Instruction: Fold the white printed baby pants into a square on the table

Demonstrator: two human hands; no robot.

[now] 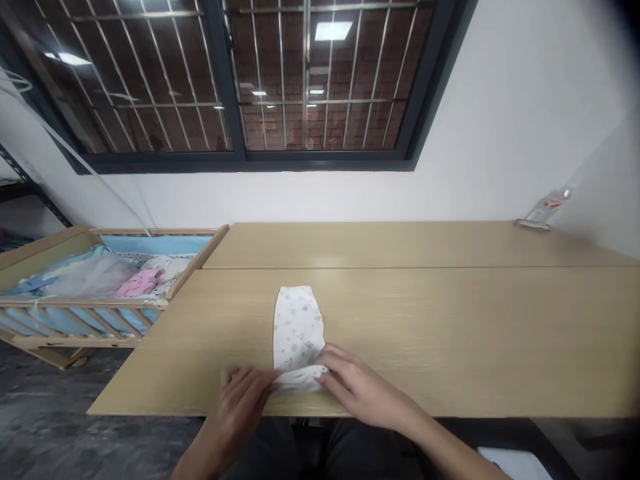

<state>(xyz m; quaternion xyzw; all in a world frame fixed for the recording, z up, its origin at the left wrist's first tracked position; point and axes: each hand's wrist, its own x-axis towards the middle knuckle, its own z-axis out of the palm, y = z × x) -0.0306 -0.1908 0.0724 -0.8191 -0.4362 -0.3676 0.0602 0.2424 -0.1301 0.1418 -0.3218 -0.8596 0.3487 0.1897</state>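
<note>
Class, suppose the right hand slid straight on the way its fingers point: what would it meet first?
The white patterned cloth, whose folded edge the right hand holds; height above the table is unclear.

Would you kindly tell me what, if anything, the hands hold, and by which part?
The left hand and right hand hold the white cloth by opposite sides of its folded near end.

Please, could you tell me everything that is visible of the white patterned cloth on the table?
The cloth is white with small, scattered greenish and dark prints, and looks like soft, thin fabric. It lies flat on the wood-coloured table, narrowing toward its far end. Its near end is folded or rolled into a band: the right hand pinches the right end, while the blurred left hand touches the left.
</note>
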